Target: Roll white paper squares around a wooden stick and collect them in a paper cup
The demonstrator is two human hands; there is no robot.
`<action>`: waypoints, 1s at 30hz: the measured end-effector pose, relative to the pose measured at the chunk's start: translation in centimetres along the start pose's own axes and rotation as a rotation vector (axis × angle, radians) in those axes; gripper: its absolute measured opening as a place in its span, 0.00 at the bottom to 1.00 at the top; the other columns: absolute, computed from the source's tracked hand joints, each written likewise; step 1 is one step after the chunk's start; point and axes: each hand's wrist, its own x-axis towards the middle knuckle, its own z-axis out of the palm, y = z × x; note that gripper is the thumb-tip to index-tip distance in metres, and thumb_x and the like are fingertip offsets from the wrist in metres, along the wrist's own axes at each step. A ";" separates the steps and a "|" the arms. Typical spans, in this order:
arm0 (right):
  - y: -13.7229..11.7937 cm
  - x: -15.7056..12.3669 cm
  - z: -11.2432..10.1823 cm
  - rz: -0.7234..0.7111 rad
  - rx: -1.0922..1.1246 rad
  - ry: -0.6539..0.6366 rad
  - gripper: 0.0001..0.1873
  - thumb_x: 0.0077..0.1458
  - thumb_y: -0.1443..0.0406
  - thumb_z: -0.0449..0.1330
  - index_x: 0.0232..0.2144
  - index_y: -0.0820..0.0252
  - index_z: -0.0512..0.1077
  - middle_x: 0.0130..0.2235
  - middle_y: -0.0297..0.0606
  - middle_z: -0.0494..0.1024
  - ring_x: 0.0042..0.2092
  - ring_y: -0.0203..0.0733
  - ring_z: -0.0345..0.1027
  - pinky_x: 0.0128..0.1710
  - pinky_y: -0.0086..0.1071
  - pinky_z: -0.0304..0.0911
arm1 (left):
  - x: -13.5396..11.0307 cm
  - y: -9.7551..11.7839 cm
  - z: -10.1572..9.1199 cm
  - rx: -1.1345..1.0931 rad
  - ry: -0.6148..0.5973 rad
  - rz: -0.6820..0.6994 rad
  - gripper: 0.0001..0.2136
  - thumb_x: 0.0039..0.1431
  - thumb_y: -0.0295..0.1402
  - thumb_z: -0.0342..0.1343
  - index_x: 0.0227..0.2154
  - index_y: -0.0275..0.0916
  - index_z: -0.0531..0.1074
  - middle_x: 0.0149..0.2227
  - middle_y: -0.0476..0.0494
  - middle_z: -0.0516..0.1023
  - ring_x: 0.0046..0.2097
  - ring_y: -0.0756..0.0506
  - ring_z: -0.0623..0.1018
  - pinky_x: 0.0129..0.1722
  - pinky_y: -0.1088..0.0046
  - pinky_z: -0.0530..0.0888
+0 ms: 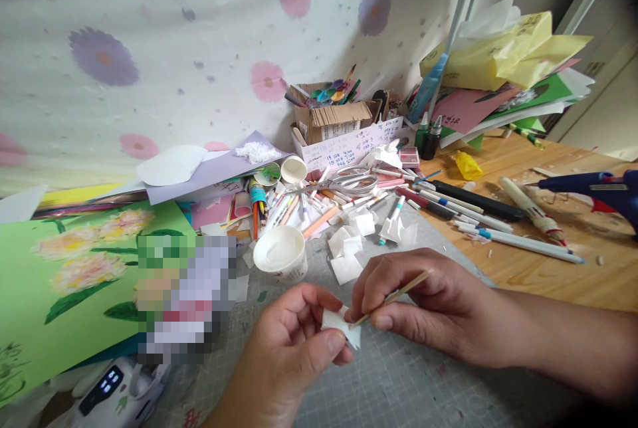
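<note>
My left hand [304,331] pinches a small piece of white paper [339,323] between thumb and fingers, low over the grey cutting mat [399,385]. In my right hand [423,302] is a thin wooden stick [405,288], held like a pencil. Its lower tip meets the paper, and the right fingertips are right beside the paper's edge. Just beyond my hands lie several loose white paper squares [345,268]. A white paper cup [280,252] stands to their left, with something whitish inside.
Markers and pencils pile up behind, with scissors [353,182] on top. A cardboard box [333,119] of art supplies stands at the back. Green flower artwork [90,282] lies left, above a white device with a display [107,385]. A blue glue gun [593,185] rests at right.
</note>
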 end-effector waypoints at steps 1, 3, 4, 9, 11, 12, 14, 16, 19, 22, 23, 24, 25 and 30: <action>0.0 0.0 0.0 0.007 0.010 0.006 0.04 0.60 0.70 0.58 0.34 0.67 0.70 0.34 0.48 0.79 0.37 0.43 0.75 0.36 0.34 0.70 | 0.0 0.0 0.0 0.008 0.001 -0.002 0.07 0.45 0.29 0.66 0.30 0.39 0.77 0.26 0.51 0.78 0.27 0.51 0.75 0.30 0.75 0.70; 0.1 0.0 0.1 0.021 0.038 0.016 0.04 0.60 0.69 0.58 0.33 0.67 0.70 0.34 0.48 0.79 0.37 0.43 0.75 0.35 0.34 0.69 | 0.0 -0.1 -0.1 0.023 -0.001 -0.006 0.07 0.46 0.30 0.66 0.30 0.39 0.76 0.26 0.51 0.77 0.27 0.51 0.75 0.30 0.75 0.70; 0.2 0.1 0.1 0.027 0.056 0.018 0.04 0.60 0.69 0.58 0.33 0.67 0.70 0.34 0.48 0.78 0.37 0.43 0.75 0.35 0.34 0.69 | 0.0 -0.1 -0.2 0.029 -0.005 -0.008 0.07 0.46 0.30 0.67 0.30 0.39 0.76 0.26 0.52 0.77 0.27 0.51 0.75 0.30 0.75 0.70; 0.5 0.2 0.2 0.069 0.122 0.026 0.05 0.60 0.69 0.57 0.33 0.67 0.70 0.32 0.45 0.76 0.36 0.42 0.73 0.35 0.34 0.68 | 0.2 -0.4 -0.3 0.060 -0.022 -0.004 0.06 0.47 0.32 0.66 0.29 0.39 0.76 0.26 0.52 0.76 0.28 0.52 0.74 0.30 0.76 0.70; 0.7 0.2 0.2 0.090 0.138 0.037 0.04 0.60 0.69 0.57 0.33 0.67 0.70 0.32 0.43 0.75 0.35 0.40 0.72 0.35 0.33 0.67 | 0.2 -0.4 -0.2 0.079 -0.024 -0.003 0.05 0.48 0.31 0.65 0.28 0.39 0.75 0.26 0.52 0.76 0.28 0.51 0.74 0.30 0.76 0.70; 0.7 0.2 0.2 0.100 0.147 0.044 0.04 0.60 0.69 0.58 0.33 0.67 0.70 0.32 0.42 0.75 0.35 0.39 0.71 0.35 0.32 0.67 | 0.3 -0.4 -0.2 0.087 -0.023 -0.004 0.04 0.49 0.31 0.64 0.28 0.39 0.75 0.25 0.52 0.76 0.27 0.51 0.74 0.30 0.76 0.70; 0.8 0.2 0.2 0.118 0.169 0.061 0.03 0.60 0.69 0.58 0.33 0.66 0.69 0.33 0.40 0.74 0.35 0.37 0.70 0.35 0.30 0.66 | 0.3 -0.3 -0.2 0.098 -0.029 -0.008 0.03 0.50 0.30 0.63 0.28 0.38 0.75 0.25 0.52 0.76 0.28 0.51 0.73 0.30 0.75 0.70; 0.9 0.1 0.3 0.131 0.204 0.063 0.03 0.60 0.69 0.58 0.33 0.65 0.69 0.32 0.38 0.74 0.34 0.35 0.69 0.34 0.28 0.66 | 0.3 -0.3 -0.2 0.092 -0.043 -0.019 0.03 0.50 0.31 0.63 0.28 0.38 0.75 0.26 0.51 0.76 0.28 0.50 0.73 0.30 0.74 0.70; 0.9 0.1 0.3 0.139 0.246 0.048 0.04 0.61 0.68 0.58 0.33 0.64 0.69 0.32 0.36 0.73 0.34 0.33 0.69 0.35 0.27 0.66 | 0.2 -0.2 -0.2 0.071 -0.066 -0.026 0.05 0.50 0.33 0.64 0.28 0.38 0.75 0.26 0.51 0.76 0.29 0.50 0.72 0.31 0.74 0.69; 0.8 0.1 0.4 0.137 0.258 0.046 0.03 0.60 0.69 0.58 0.33 0.64 0.68 0.31 0.36 0.72 0.34 0.34 0.68 0.35 0.28 0.66 | 0.1 -0.2 0.0 0.053 -0.064 -0.027 0.06 0.50 0.34 0.64 0.26 0.38 0.74 0.24 0.52 0.74 0.28 0.50 0.71 0.30 0.75 0.68; 0.8 0.1 0.4 0.132 0.258 0.047 0.03 0.60 0.69 0.58 0.33 0.64 0.68 0.31 0.36 0.72 0.34 0.34 0.68 0.35 0.28 0.65 | 0.1 -0.2 0.0 0.048 -0.061 -0.028 0.06 0.50 0.34 0.64 0.25 0.38 0.74 0.24 0.52 0.74 0.28 0.50 0.71 0.30 0.75 0.68; 0.8 0.1 0.5 0.127 0.253 0.045 0.03 0.60 0.70 0.58 0.33 0.64 0.68 0.31 0.36 0.72 0.34 0.34 0.68 0.35 0.28 0.65 | 0.1 -0.1 0.1 0.045 -0.063 -0.026 0.06 0.50 0.34 0.64 0.25 0.38 0.74 0.23 0.52 0.74 0.28 0.50 0.70 0.30 0.75 0.68; 0.8 0.1 0.5 0.122 0.246 0.041 0.02 0.60 0.70 0.57 0.33 0.65 0.68 0.31 0.37 0.72 0.34 0.34 0.68 0.35 0.28 0.65 | 0.1 -0.1 0.1 0.042 -0.061 -0.023 0.06 0.50 0.33 0.64 0.24 0.38 0.74 0.23 0.52 0.74 0.28 0.51 0.70 0.30 0.76 0.67; 0.7 0.0 0.6 0.104 0.242 0.033 0.01 0.60 0.72 0.57 0.34 0.66 0.68 0.32 0.38 0.72 0.35 0.34 0.68 0.36 0.28 0.66 | 0.0 0.1 0.3 0.026 -0.052 -0.003 0.06 0.51 0.33 0.63 0.23 0.39 0.74 0.23 0.53 0.73 0.27 0.51 0.70 0.29 0.77 0.66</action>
